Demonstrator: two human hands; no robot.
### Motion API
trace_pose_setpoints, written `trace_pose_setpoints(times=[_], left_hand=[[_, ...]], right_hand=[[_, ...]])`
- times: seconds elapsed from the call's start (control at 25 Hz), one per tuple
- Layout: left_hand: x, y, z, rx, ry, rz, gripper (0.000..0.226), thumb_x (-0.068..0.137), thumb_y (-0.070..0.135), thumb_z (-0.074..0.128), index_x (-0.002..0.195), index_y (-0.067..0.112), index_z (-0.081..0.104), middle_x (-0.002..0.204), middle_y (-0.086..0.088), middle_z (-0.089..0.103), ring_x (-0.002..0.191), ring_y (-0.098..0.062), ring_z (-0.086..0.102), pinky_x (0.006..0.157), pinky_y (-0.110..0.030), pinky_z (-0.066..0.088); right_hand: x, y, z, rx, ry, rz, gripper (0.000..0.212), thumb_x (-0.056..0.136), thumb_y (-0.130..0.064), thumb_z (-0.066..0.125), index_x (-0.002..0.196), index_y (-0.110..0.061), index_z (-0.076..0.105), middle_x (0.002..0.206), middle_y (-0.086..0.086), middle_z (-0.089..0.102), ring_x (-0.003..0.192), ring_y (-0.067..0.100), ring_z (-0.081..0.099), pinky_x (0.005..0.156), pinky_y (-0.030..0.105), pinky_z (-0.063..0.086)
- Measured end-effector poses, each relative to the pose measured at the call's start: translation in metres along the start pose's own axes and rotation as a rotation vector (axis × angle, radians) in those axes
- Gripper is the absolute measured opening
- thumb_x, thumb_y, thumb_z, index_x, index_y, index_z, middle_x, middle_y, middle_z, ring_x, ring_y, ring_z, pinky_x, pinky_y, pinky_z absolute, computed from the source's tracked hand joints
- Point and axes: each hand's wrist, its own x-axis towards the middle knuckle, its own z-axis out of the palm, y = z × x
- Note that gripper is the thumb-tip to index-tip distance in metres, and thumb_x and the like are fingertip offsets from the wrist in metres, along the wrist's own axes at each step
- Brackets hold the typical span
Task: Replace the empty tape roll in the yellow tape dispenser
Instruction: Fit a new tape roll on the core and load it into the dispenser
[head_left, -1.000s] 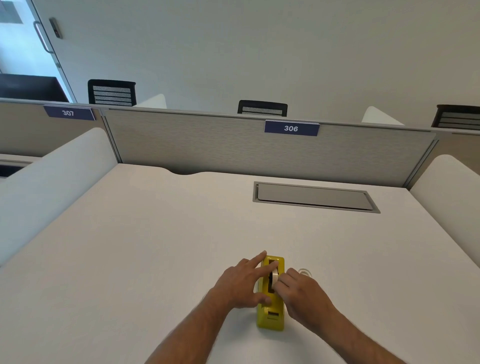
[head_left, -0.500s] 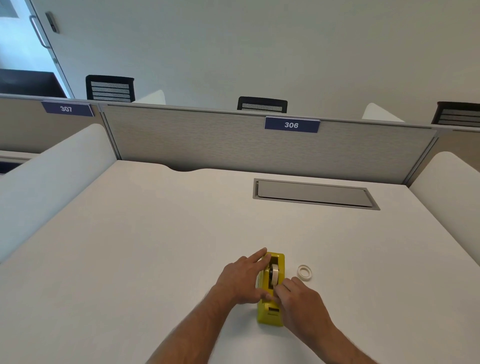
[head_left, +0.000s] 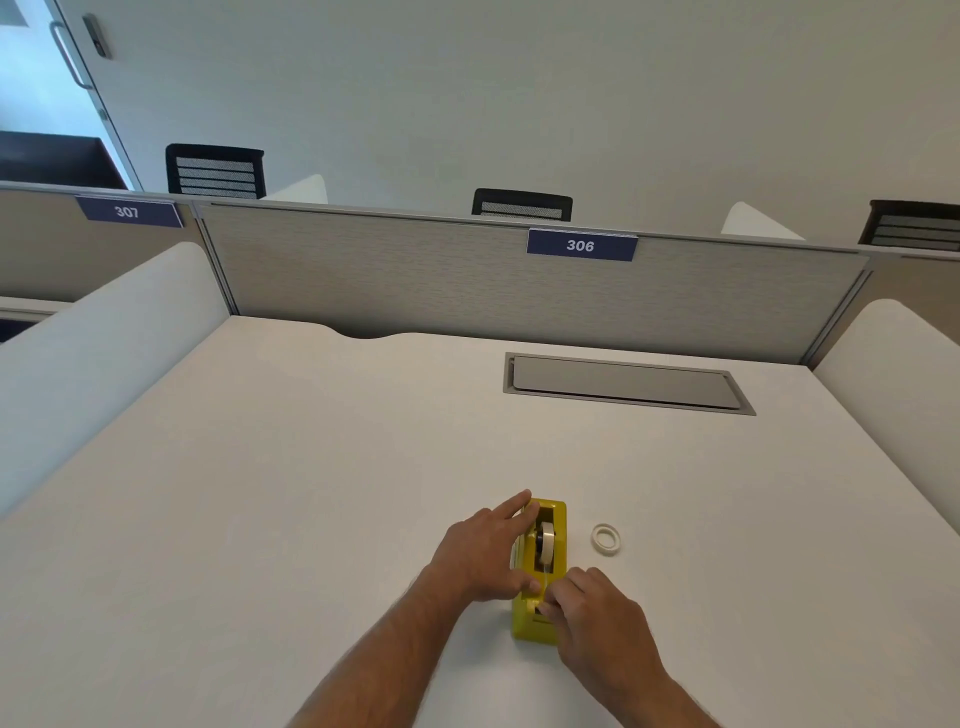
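The yellow tape dispenser (head_left: 558, 525) stands on the white desk (head_left: 311, 493), its long side pointing away from me. A tape roll (head_left: 545, 543) sits upright in its well. My left hand (head_left: 483, 551) rests against the dispenser's left side, index finger stretched along the top edge and thumb on the near part. My right hand (head_left: 597, 618) pinches the tape's free end (head_left: 546, 584) at the dispenser's near end, a thin strip running from the roll to my fingers. A small empty white core ring (head_left: 606, 538) lies flat on the desk just right of the dispenser.
A grey cable hatch (head_left: 623, 384) is set into the desk further back. A grey partition (head_left: 415, 275) labelled 306 closes the far edge, and white rounded side panels (head_left: 93, 353) flank the desk. Black chair backs show behind the partition.
My right hand has moved from the roll toward me to the dispenser's near end, drawing the tape strip along. The white core ring, hidden before, is now uncovered. My left hand has stayed put.
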Motion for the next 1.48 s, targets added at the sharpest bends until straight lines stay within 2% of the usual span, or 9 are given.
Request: trace_pose_setpoints(times=[0.08,0.2,0.32,0.44,0.6,0.88,1.08,1.32,1.48], left_hand=[[0.0,0.0,0.0,-0.001,-0.001,-0.002,0.103,0.074,0.063,0.07,0.154,0.037,0.009,0.164,0.023,0.001,0.139,-0.021,0.039,0.104,-0.043,0.044],[0.0,0.0,0.0,-0.006,0.001,-0.005,0.103,0.074,0.063,0.069,0.154,0.038,0.009,0.163,0.025,0.001,0.138,-0.02,0.04,0.103,-0.043,0.045],[-0.001,0.0,0.0,-0.005,0.002,-0.012,0.104,0.074,0.064,0.069,0.154,0.038,0.007,0.163,0.026,0.0,0.137,-0.02,0.04,0.102,-0.042,0.046],[-0.001,0.0,0.001,-0.003,0.0,-0.016,0.105,0.074,0.064,0.069,0.154,0.038,0.007,0.163,0.025,-0.001,0.137,-0.02,0.04,0.101,-0.042,0.046],[-0.001,0.001,0.001,-0.004,-0.005,-0.024,0.104,0.074,0.063,0.069,0.154,0.038,0.006,0.162,0.027,-0.002,0.138,-0.019,0.039,0.102,-0.042,0.046],[-0.004,0.003,-0.001,0.021,-0.009,-0.038,0.103,0.075,0.065,0.068,0.154,0.036,0.008,0.163,0.025,-0.002,0.138,-0.02,0.038,0.101,-0.044,0.047],[-0.004,0.004,-0.001,0.014,-0.011,-0.041,0.104,0.076,0.064,0.068,0.154,0.036,0.006,0.163,0.026,-0.003,0.137,-0.021,0.04,0.099,-0.045,0.048],[-0.005,0.005,0.0,0.006,-0.006,-0.045,0.105,0.076,0.065,0.068,0.154,0.036,0.005,0.163,0.024,-0.004,0.137,-0.022,0.039,0.1,-0.045,0.049],[-0.007,0.004,-0.001,-0.098,-0.02,-0.041,0.103,0.078,0.06,0.07,0.155,0.034,0.005,0.163,0.023,-0.005,0.143,-0.019,0.03,0.106,-0.044,0.045]], right_hand=[[0.0,-0.003,-0.003,-0.051,-0.026,-0.009,0.012,0.09,-0.035,0.068,0.091,-0.023,0.07,0.088,-0.007,0.07,0.079,0.011,0.06,0.054,0.017,0.038],[-0.003,-0.007,-0.006,-0.107,-0.008,-0.028,0.027,0.057,-0.028,0.095,0.07,-0.023,0.072,0.067,-0.008,0.067,0.057,0.01,0.06,0.043,0.013,0.028],[-0.006,-0.01,-0.002,-0.138,0.023,-0.06,0.033,0.046,-0.022,0.097,0.067,-0.021,0.072,0.064,-0.005,0.065,0.055,0.011,0.058,0.036,0.014,0.036],[-0.014,-0.013,0.005,-0.153,0.031,-0.091,0.031,0.046,-0.023,0.096,0.067,-0.017,0.074,0.064,-0.002,0.065,0.054,0.013,0.059,0.036,0.019,0.046],[-0.017,-0.011,0.008,-0.138,0.091,-0.105,0.03,0.045,-0.013,0.092,0.067,-0.013,0.072,0.063,0.002,0.063,0.053,0.017,0.058,0.035,0.021,0.043],[-0.019,0.0,0.01,-0.103,0.114,-0.084,0.028,0.053,-0.022,0.094,0.073,-0.015,0.076,0.064,0.0,0.066,0.055,0.016,0.06,0.038,0.023,0.048],[-0.021,0.003,0.009,-0.1,0.114,-0.084,0.023,0.056,-0.019,0.093,0.07,-0.015,0.075,0.063,0.001,0.066,0.055,0.017,0.06,0.039,0.024,0.048],[-0.022,0.0,0.005,-0.047,0.078,-0.086,0.025,0.057,-0.032,0.091,0.073,-0.019,0.077,0.067,-0.004,0.07,0.057,0.012,0.061,0.044,0.019,0.05],[-0.023,0.005,-0.002,0.018,0.029,-0.059,0.025,0.063,-0.039,0.084,0.081,-0.022,0.076,0.073,-0.007,0.069,0.063,0.012,0.061,0.045,0.019,0.051]])
